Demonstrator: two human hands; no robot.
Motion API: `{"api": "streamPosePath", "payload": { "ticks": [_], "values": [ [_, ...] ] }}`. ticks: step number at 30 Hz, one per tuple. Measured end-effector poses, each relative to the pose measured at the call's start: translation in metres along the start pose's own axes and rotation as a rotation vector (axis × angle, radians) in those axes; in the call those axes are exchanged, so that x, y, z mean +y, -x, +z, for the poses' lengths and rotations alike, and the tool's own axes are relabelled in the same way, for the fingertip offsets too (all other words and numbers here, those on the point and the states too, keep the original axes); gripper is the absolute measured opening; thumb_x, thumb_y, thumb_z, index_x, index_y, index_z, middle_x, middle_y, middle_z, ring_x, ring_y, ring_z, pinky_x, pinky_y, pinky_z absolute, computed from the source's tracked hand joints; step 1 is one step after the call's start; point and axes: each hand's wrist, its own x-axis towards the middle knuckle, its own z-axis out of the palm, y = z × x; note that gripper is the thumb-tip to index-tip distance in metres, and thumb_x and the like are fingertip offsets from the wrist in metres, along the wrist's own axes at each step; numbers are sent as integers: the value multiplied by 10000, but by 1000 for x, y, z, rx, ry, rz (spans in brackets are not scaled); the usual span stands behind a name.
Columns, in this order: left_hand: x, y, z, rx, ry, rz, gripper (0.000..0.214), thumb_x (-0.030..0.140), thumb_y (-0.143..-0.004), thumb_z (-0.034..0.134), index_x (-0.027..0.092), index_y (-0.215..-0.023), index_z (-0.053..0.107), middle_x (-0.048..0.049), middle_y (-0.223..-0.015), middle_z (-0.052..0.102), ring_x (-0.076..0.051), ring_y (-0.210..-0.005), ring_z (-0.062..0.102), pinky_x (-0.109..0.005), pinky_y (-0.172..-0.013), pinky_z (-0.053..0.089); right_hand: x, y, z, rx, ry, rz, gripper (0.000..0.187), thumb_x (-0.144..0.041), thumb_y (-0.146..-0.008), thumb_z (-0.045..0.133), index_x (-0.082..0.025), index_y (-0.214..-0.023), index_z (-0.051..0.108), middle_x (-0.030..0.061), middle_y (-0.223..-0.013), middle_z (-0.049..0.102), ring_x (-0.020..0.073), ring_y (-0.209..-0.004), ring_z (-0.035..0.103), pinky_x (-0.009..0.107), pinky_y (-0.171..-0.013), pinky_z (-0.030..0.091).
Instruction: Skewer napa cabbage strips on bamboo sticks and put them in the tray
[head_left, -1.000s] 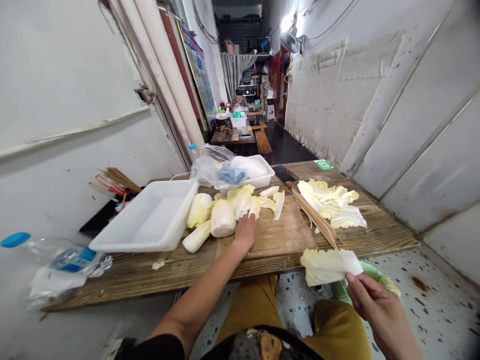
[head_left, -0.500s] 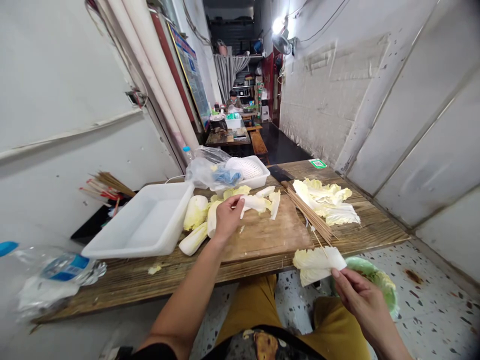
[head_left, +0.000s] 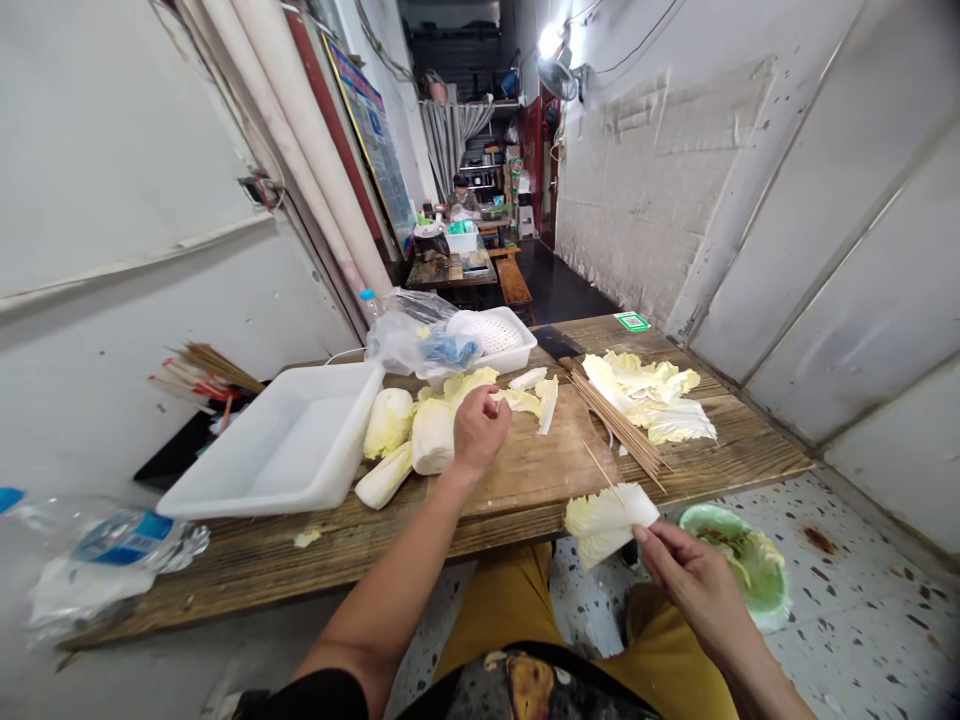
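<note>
Right hand point(head_left: 694, 585) hangs off the near edge of the desk point(head_left: 247, 560), over the lap. Its thumb and fingertips are pinched shut on the white stem end of a folded cabbage leaf point(head_left: 604, 520). A thin skewer point(head_left: 600, 470) pokes up out of the fold, so the pinch probably keeps the layers from springing open on the stick. The leaf touches the fingertips and juts up and to the left of that hand, near a green bowl point(head_left: 750, 575) of scraps on the floor. Left hand point(head_left: 480, 430) reaches onto the cutting board point(head_left: 547, 465), well apart from the folded leaf, with its fingers curled closed around a loose leaf piece point(head_left: 521, 402) at the edge of the cut heap, just beside the cabbage chunks point(head_left: 431, 438). A bundle of skewers point(head_left: 626, 430) lies between the board and a pile of leaves point(head_left: 664, 400), seemingly laid on the right hand's side for easy reach. A white tray point(head_left: 285, 450) sits left of the chunks.
</note>
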Motion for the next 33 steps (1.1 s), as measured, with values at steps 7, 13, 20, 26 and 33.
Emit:
{"api": "streamPosePath", "payload": {
  "ticks": [7, 13, 20, 26, 33],
  "values": [
    [-2, -9, 40, -329, -137, 113, 166, 256, -844, 505, 197, -688, 511, -31, -694, 594, -199, -756, 596, -329, -763, 449, 6, 1, 1, -15, 10, 13, 471, -603, -821, 551, -202, -595, 453, -64, -530, 318, 99, -507, 248, 252, -473, 192],
    [-16, -22, 61, -552, -40, 238, 259, 163, -760, 600, 205, -1016, 585, -42, -1085, 624, -191, -1050, 558, -315, -952, 420, 16, 5, -6, 2, 18, 25, 454, -600, -838, 533, -207, -620, 469, -64, -538, 304, 109, -515, 247, 258, -476, 192],
    [-21, -20, 64, -592, -43, 137, 584, 116, -787, 480, 181, -1364, 413, -85, -1195, 588, -190, -1029, 549, -311, -930, 419, 27, 1, -7, -7, 15, 37, 430, -591, -853, 521, -200, -675, 528, -64, -547, 308, 112, -519, 252, 256, -477, 192],
    [-18, -5, 63, -682, -94, -33, 283, 180, -829, 456, 188, -1051, 631, -84, -958, 681, -226, -893, 603, -320, -837, 432, 24, -1, -6, -3, -1, 32, 453, -616, -833, 523, -204, -644, 506, -61, -545, 322, 113, -517, 254, 252, -477, 203],
    [-21, -10, 69, -767, 19, -166, 425, 295, -790, 560, 202, -1205, 567, -93, -1229, 622, -240, -1083, 578, -302, -914, 416, 25, -1, -9, 14, 12, 31, 457, -615, -821, 529, -210, -615, 481, -61, -534, 323, 118, -513, 274, 251, -484, 217]
  ]
}}
